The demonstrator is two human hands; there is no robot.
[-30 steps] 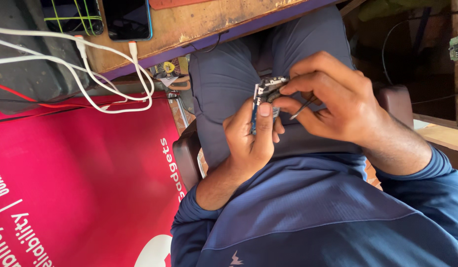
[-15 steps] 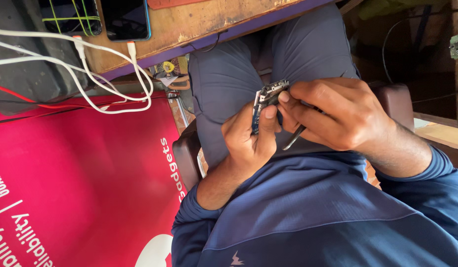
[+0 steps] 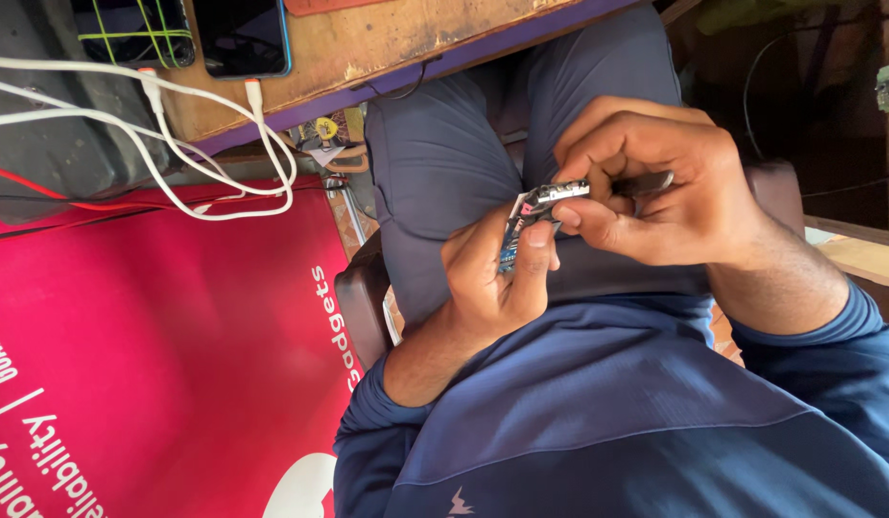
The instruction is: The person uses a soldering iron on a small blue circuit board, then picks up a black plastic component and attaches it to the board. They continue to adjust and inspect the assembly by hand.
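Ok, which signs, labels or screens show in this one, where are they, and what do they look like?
Banner: lower left, large magenta sheet with white lettering.
Phone: top left on the wooden bench, dark blank screen, blue rim.
Second device: beside the phone, dark face with green lines.

A worn wooden table (image 3: pixel 387 43) with a purple edge holds a dark phone (image 3: pixel 241 36) and white cables (image 3: pixel 176 144), beside a big pink banner (image 3: pixel 147 355) with white letters.
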